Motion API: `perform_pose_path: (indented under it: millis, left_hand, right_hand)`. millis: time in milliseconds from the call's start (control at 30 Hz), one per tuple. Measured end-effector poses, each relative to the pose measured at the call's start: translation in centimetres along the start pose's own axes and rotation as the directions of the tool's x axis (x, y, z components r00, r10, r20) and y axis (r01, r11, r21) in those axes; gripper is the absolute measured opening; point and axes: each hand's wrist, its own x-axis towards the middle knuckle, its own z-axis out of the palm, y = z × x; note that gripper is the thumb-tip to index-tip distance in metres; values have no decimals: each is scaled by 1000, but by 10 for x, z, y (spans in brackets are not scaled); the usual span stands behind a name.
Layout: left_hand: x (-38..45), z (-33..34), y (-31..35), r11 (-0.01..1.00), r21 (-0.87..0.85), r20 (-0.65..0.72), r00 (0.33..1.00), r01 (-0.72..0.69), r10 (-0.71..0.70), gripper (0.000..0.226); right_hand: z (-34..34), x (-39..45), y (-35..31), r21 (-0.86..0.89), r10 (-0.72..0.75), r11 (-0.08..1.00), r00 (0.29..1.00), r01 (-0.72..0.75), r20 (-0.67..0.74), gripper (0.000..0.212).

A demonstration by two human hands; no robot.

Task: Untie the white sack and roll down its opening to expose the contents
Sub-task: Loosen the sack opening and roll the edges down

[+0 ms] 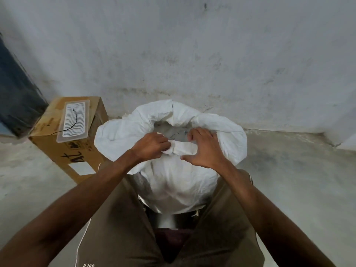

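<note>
Now roll the near rim (183, 148) outward in small, even turns — a judgement from the mouth already gaping. The sack (173, 176) stands on the floor between the knees, directly under both hands. Left hand (151, 144): grip clenched on the rolled rim, knuckles up. Right hand (205, 149): grip closing round the same roll, fingers curled over its far side, thumb spread beneath — wrist bent inward. A box (69, 139) sits left of the left grip.
</note>
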Motion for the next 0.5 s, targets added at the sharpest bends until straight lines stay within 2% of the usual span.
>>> perform_pose_path:
  millis: [67,133,200,233,300,333,367,400,433,467,500]
  left_hand:
    - [-7,9,0,976,145,-78,981,-164,176,25]
    - [-14,17,5,948,213,-123,956,-235,265,28]
    - [-16,16,12,951,192,-106,958,-242,265,27]
    - [-16,14,14,968,140,-91,971,-207,221,31]
    - [-19,8,14,996,-80,-55,998,-31,27,36]
    - [-23,4,15,969,-226,-16,994,102,-109,38]
    - [-29,0,19,897,-365,25,966,249,-258,43]
    - [-34,-1,26,784,-485,39,905,388,-424,47]
    - [-38,-2,35,638,-576,26,792,511,-610,48]
    - [-39,-1,44,453,-646,10,600,614,-800,45]
    - [-39,0,52,212,-696,53,344,686,-938,43]
  right_hand:
    - [0,9,-7,120,55,990,991,-70,125,62]
    - [4,14,-16,144,42,987,973,-77,228,46]
    - [14,16,-24,166,18,985,974,-56,224,23]
    - [19,17,-27,177,9,983,979,-45,203,18]
    - [27,17,-32,186,-28,983,986,-3,162,16]
    - [32,15,-32,185,-55,982,990,31,129,17]
    - [36,13,-31,176,-80,982,993,64,89,19]
    - [41,10,-30,157,-104,983,993,96,46,21]
    - [45,6,-31,133,-127,983,992,125,9,22]
    - [49,2,-32,107,-155,982,987,158,-33,22]
    - [52,-2,-33,74,-187,978,979,193,-81,23]
